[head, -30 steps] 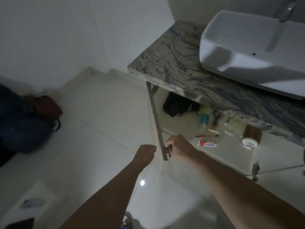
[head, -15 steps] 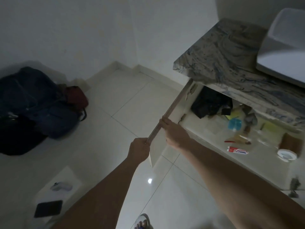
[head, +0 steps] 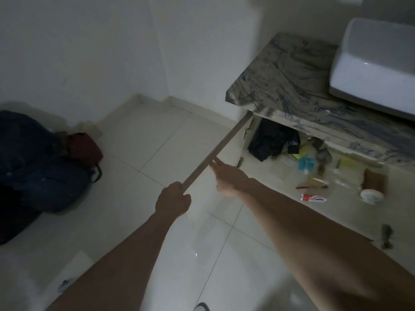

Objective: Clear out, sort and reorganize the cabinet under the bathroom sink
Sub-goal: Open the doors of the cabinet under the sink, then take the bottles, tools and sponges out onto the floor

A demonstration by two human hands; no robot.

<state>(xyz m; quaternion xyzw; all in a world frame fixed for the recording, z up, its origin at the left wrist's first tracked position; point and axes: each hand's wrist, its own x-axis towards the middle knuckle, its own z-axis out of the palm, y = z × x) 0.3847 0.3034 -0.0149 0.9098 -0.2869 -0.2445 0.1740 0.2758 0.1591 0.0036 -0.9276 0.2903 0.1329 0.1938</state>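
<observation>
**A:** Cabinet door (head: 215,151) is seen edge-on, swung wide from the hinge side under the marbled counter (head: 292,86). How is it being held?

**B:** Its outer end is gripped by the left hand (head: 173,202), fingers curled round the thin edge. The right hand (head: 229,176) is laid against the door's inner face with straight fingers; nothing is clutched there. The door is probably being steadied that way so the opening is left free.

**A:** And the cabinet (head: 280,173) itself?

**B:** It sits below the counter, beside the white sink (head: 370,70). Its floor is strewn: a dark bundle (head: 271,142) lies at the back near the hinges, a blue item (head: 305,163) further in, a toothpaste tube (head: 313,197) near the front, and a white lid-like piece (head: 371,195) just beside a brown object (head: 374,181).

**A:** Has anything been cleared?

**B:** That cannot be told; sorting is judged not yet begun. A dark bag (head: 40,162) is left well apart on the tiled floor (head: 157,140), against the wall.
</observation>
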